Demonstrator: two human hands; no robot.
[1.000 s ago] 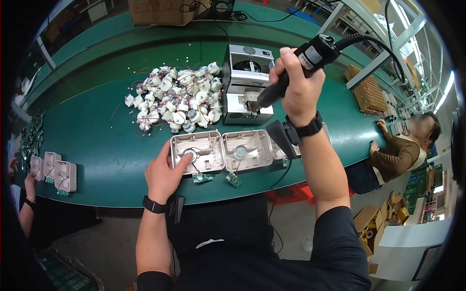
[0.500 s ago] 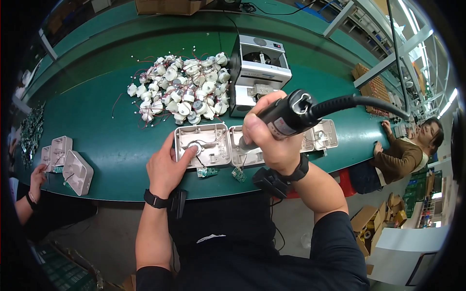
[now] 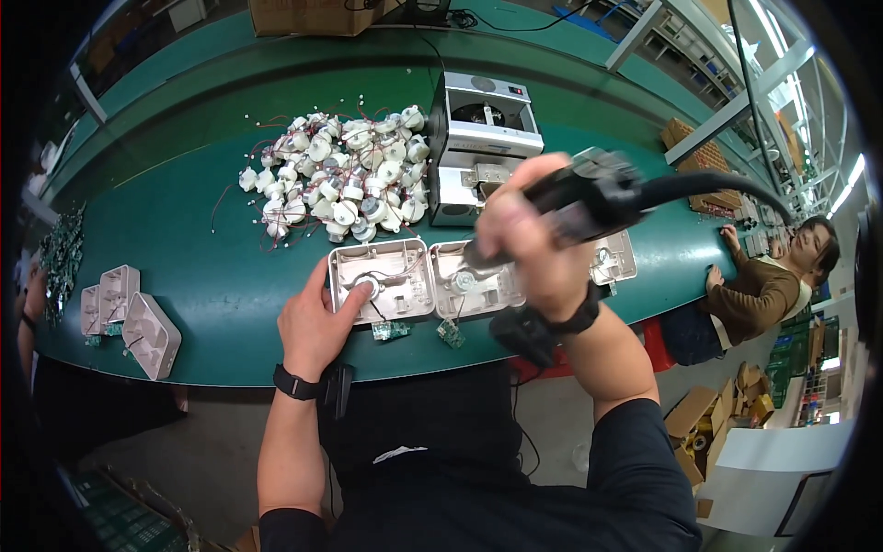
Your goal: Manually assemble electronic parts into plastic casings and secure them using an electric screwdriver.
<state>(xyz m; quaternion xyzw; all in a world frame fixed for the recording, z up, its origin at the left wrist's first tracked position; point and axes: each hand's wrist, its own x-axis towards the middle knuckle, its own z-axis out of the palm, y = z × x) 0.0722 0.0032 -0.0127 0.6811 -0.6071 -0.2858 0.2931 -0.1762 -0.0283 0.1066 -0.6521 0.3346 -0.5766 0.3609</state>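
Note:
My left hand (image 3: 313, 324) grips the near-left side of an off-white plastic housing (image 3: 412, 299), its thumb pressed on a round white part (image 3: 369, 284) inside. My right hand (image 3: 536, 241), blurred by motion, is wrapped round a black corded electric screwdriver (image 3: 589, 198). The tool is tilted, its lower end above a second open housing (image 3: 497, 287) that touches the first. A round white part (image 3: 464, 281) sits in this second housing too. Small green circuit boards (image 3: 391, 330) hang on wires at the housings' near edges. Behind my right hand, another housing (image 3: 618, 259) is partly hidden.
A heap of white round motors with red wires (image 3: 345, 175) lies beyond the housings. Beside it stands a black and silver machine (image 3: 487, 138). More housings (image 3: 152, 336) are at left, near a pile of circuit boards (image 3: 63, 248). A co-worker (image 3: 759, 294) sits at right.
My right hand has lifted the screwdriver up and to the right, uncovering the round part in the second housing. My left hand stays on the first housing. At left, another person's hand has drawn away from the housings.

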